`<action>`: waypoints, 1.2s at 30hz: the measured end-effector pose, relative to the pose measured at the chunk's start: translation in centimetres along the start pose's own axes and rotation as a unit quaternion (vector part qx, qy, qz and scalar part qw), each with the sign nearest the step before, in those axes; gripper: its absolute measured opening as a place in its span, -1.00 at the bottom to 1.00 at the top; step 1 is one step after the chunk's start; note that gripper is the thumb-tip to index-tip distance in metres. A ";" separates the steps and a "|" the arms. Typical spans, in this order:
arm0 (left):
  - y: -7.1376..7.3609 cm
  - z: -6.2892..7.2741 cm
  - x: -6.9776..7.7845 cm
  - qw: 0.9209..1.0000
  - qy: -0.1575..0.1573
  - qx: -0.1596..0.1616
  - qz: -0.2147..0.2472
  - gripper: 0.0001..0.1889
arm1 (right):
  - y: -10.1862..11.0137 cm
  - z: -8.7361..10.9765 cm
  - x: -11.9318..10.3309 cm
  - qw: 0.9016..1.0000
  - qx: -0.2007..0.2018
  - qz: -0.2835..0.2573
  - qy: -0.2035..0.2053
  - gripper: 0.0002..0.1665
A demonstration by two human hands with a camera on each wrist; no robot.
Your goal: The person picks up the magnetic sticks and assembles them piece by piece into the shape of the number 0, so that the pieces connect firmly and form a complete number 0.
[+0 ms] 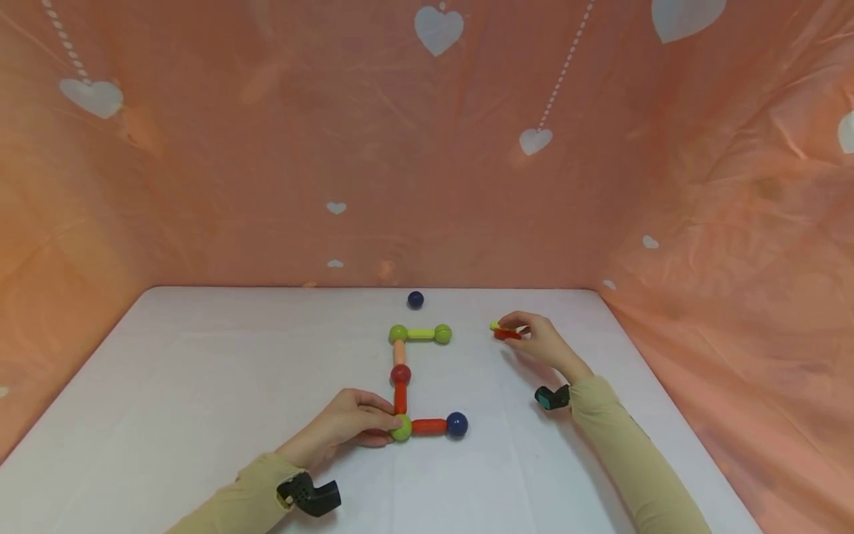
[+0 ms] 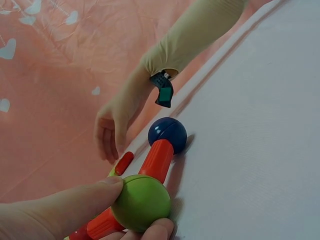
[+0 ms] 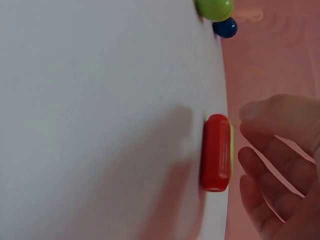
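Thumb and fingers of my left hand [image 1: 356, 419] pinch a lime-green ball [image 2: 141, 202] at the near corner of a joined ball-and-stick shape. From that ball a red stick [image 1: 429, 426] runs right to a dark blue ball [image 1: 457, 424]. Another red stick [image 1: 400, 398] leads away to a red ball [image 1: 401, 374], then an orange-pink stick [image 1: 399, 352] and a green ball [image 1: 398, 334]. My right hand [image 1: 537, 341] hovers with loosely bent fingers, just apart from a loose red stick [image 3: 216, 153]. A yellow-green stick [image 1: 494, 325] lies behind it, mostly hidden.
At the far end a yellow-green stick [image 1: 421, 334] joins a second green ball [image 1: 443, 334]. A separate dark blue ball [image 1: 416, 300] rests near the white table's [image 1: 220, 356] back edge. Orange cloth with hearts [image 1: 267, 170] hangs behind and at the sides.
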State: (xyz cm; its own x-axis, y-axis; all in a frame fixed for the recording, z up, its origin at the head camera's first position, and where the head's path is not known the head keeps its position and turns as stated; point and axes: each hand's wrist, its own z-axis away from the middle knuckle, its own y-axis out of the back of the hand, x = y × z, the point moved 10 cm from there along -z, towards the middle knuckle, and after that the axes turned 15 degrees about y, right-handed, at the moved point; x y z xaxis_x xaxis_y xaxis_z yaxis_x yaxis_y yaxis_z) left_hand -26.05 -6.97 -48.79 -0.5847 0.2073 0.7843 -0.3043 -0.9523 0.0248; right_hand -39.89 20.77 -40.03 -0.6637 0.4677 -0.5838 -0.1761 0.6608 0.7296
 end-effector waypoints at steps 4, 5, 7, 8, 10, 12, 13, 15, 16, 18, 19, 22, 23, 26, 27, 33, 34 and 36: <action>0.0 0.0 -0.1 1.000 0.005 -0.005 0.000 -0.59 | -0.2 0.1 0.6 1.000 -0.010 0.023 -0.012 -0.70; -0.1 0.0 -0.1 1.000 0.006 -0.007 -0.001 -0.58 | -0.2 0.1 0.6 1.000 -0.010 0.025 -0.013 -0.70; 0.0 0.0 -0.1 1.000 0.006 -0.008 -0.003 -0.58 | -0.3 0.2 0.7 0.999 -0.012 0.028 -0.016 -0.71; 0.0 0.0 -0.1 1.000 0.007 -0.008 -0.003 -0.58 | -0.3 0.2 0.7 0.999 -0.014 0.029 -0.017 -0.71; 0.0 0.0 -0.1 1.000 0.005 -0.009 -0.005 -0.58 | -0.4 0.2 0.7 0.999 -0.020 0.029 -0.019 -0.70; 0.0 0.0 0.0 1.000 0.002 -0.009 -0.005 -0.59 | -0.7 0.2 0.7 0.999 -0.033 0.028 -0.016 -0.68; 0.0 0.0 0.0 1.000 0.001 -0.010 -0.004 -0.59 | -0.8 0.2 0.7 0.999 -0.040 0.028 -0.017 -0.67; 0.0 -0.1 0.1 1.000 -0.002 -0.011 -0.003 -0.59 | -1.3 0.3 0.8 0.998 -0.057 0.032 -0.018 -0.67; 0.0 -0.1 0.1 1.000 -0.003 -0.011 -0.003 -0.59 | -1.5 0.3 0.7 0.997 -0.066 0.037 -0.017 -0.67; 0.1 0.0 0.1 1.000 -0.003 -0.012 -0.003 -0.59 | -2.0 0.3 0.7 0.996 -0.080 0.044 -0.021 -0.68; 0.1 0.0 0.1 1.000 -0.003 -0.012 -0.003 -0.59 | -2.2 0.4 0.6 0.995 -0.083 0.046 -0.020 -0.69; 0.0 0.0 0.1 1.000 -0.002 -0.013 0.000 -0.60 | -2.6 0.3 -0.3 0.996 -0.082 0.028 -0.015 -0.67; 0.0 0.0 0.1 1.000 -0.002 -0.013 0.001 -0.60 | -2.8 0.3 -0.7 0.997 -0.077 0.010 -0.018 -0.65; 0.0 0.0 0.2 1.000 -0.001 -0.011 0.006 -0.61 | -3.5 0.3 -2.0 0.995 -0.064 -0.073 -0.033 -0.61; 0.0 0.1 0.2 1.000 -0.001 -0.010 0.007 -0.61 | -3.8 0.4 -2.3 0.992 -0.060 -0.104 -0.044 -0.60; -0.1 0.1 0.3 1.000 0.005 -0.008 0.006 -0.59 | -6.4 1.5 -3.5 0.962 -0.044 -0.242 -0.117 -0.56; -0.1 0.0 0.3 1.000 0.005 -0.008 0.005 -0.59 | -6.9 1.7 -3.6 0.958 -0.044 -0.256 -0.126 -0.56; -0.1 0.0 0.4 1.000 0.005 -0.007 0.004 -0.59 | -7.9 2.1 -3.9 0.949 -0.045 -0.280 -0.139 -0.55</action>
State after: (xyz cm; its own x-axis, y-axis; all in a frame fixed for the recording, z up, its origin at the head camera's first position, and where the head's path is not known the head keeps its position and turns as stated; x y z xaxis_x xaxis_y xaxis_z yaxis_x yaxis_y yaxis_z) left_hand -26.21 -6.79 -48.50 -0.5943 0.2015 0.7786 -0.3093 -0.9509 0.0101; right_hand -34.42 14.95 -44.21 -0.2329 0.2025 -0.9512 -0.5142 0.8045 0.2972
